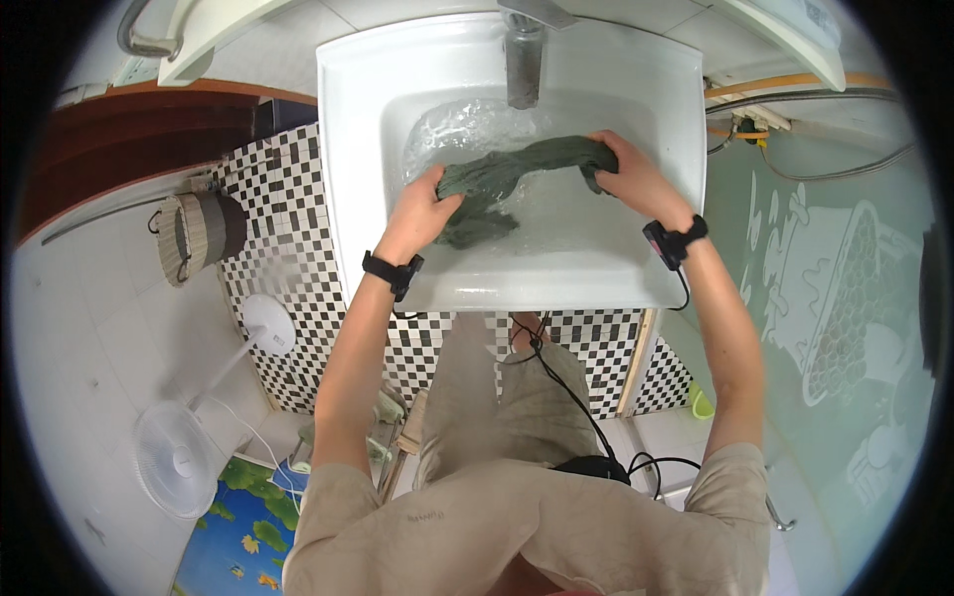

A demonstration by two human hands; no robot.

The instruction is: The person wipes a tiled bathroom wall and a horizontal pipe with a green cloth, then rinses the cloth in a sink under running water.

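A wet dark green cloth (522,160) is stretched between my two hands over a white ceramic washbasin (358,149). My left hand (423,208) grips its left end, and part of the cloth there hangs down into the water. The right end is bunched in my right hand (637,179), raised a little above the basin floor. Rippling, bubbly water (466,123) fills the basin's back left. A metal faucet (524,67) stands at the back rim, its spout above the basin. Whether water runs from it is hard to see.
A standing fan (179,462) and a woven basket (190,235) are at the left. A frosted glass panel (790,298) rises at the right, near hoses (820,97). Black cables (566,387) hang in front of my legs. A shelf (223,33) juts out at upper left.
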